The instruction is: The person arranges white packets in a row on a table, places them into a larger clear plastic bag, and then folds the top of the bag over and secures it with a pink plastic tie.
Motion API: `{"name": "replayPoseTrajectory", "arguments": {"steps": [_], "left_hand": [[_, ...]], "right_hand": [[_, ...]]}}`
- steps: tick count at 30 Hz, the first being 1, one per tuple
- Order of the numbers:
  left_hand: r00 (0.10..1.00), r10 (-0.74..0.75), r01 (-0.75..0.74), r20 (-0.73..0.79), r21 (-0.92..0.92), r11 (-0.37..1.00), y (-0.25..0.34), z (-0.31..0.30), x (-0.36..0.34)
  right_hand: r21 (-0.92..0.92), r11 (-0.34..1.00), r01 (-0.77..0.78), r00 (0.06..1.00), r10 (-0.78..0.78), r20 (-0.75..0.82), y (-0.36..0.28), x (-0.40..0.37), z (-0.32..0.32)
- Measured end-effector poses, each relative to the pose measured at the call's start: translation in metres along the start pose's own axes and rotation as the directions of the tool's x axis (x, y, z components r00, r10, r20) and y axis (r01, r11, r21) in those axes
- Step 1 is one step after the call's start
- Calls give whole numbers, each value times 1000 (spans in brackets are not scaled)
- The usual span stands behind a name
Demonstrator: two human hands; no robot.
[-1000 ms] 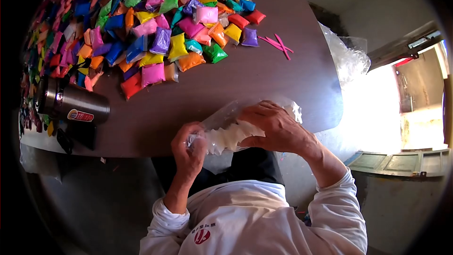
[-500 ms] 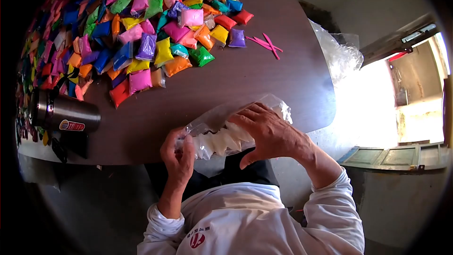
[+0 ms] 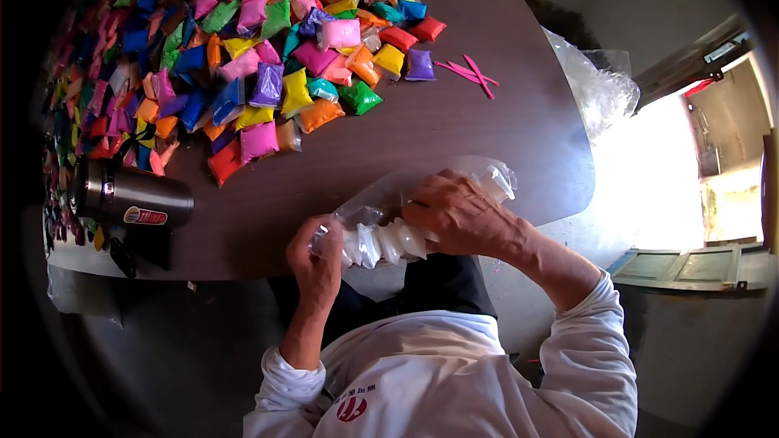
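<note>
A clear plastic bag (image 3: 369, 204) with a row of white packets (image 3: 380, 245) in it lies across the near edge of the table, partly over my lap. Its left end is gripped by my left hand (image 3: 315, 261), thumb and fingers closed on the plastic. My right hand (image 3: 464, 212) is curled down over the right half, its fingertips hidden behind the knuckles. More white content (image 3: 497, 182) shows past that hand, at the bag's right end.
A large heap of colourful small packets (image 3: 268, 85) covers the table's (image 3: 503, 138) far left. Pink plastic sticks (image 3: 469, 73) lie right of it. A steel thermos (image 3: 146, 195) lies on its side at left. Crumpled clear plastic (image 3: 596, 93) sits beyond the right edge.
My right hand has gone from spread over the bag to curled fingers on it. The left hand has closed tighter round its end, and the white packets look bunched together. The view has shifted slightly.
</note>
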State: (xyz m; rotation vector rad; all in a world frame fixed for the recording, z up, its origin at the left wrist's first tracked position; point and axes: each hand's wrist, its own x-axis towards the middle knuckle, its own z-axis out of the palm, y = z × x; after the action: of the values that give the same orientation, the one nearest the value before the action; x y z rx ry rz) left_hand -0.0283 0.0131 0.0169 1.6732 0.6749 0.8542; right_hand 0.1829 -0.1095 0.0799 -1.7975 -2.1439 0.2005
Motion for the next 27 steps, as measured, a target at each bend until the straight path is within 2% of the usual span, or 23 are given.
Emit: {"name": "replayPoseTrajectory", "arguments": {"steps": [2,4,6,8,9,11,13,14,16,20,21,22,24,25,26,27], "left_hand": [[999,-35,37,-41,34,999,-1,-2,5],[997,-71,71,-26,9,997,3,-4,15],[994,-107,106,-10,-21,994,6,-2,28],[994,-85,84,-75,-14,996,5,4,39],[982,-172,167,-76,-72,983,5,5,42],[985,-155,149,-77,-83,985,-7,5,44],[988,-140,133,-69,-97,986,-13,6,43],[989,-125,116,-83,-107,987,-11,7,41],[989,-112,100,-95,-118,988,-7,7,38],[977,-208,199,-53,-129,971,-3,2,38],[970,-240,233,-43,-128,964,-3,1,39],[971,-239,232,-31,-148,961,-3,2,39],[971,-226,214,-81,-137,967,-9,1,36],[983,-178,169,-44,-162,972,-20,-1,36],[978,-201,193,-57,-110,975,-20,-2,37],[977,-192,183,-87,-101,978,-18,2,36]], "right_hand": [[13,1000,18,999,-18,-40,0,0,-4],[-6,996,-93,992,93,83,-1,2,-11],[7,995,-96,994,95,47,-1,5,-16],[21,995,-96,995,96,11,-3,7,-21],[19,997,-73,997,74,-35,-4,8,-23],[22,998,-52,995,54,-86,-5,9,-23],[92,992,-82,997,81,18,-4,7,-21],[95,992,-86,996,85,15,-3,5,-17],[117,988,-104,994,108,-30,-1,2,-10],[137,983,-120,982,138,-129,-20,-14,-37],[236,965,-118,971,162,-176,-21,-25,-46],[327,938,-111,958,189,-218,-21,-38,-55],[362,920,-152,877,295,-379,-8,-71,-55],[356,894,-272,788,420,-450,-9,-85,-54],[360,852,-381,677,522,-519,-11,-96,-54],[293,847,-443,668,530,-522,-8,-106,-51]]}}
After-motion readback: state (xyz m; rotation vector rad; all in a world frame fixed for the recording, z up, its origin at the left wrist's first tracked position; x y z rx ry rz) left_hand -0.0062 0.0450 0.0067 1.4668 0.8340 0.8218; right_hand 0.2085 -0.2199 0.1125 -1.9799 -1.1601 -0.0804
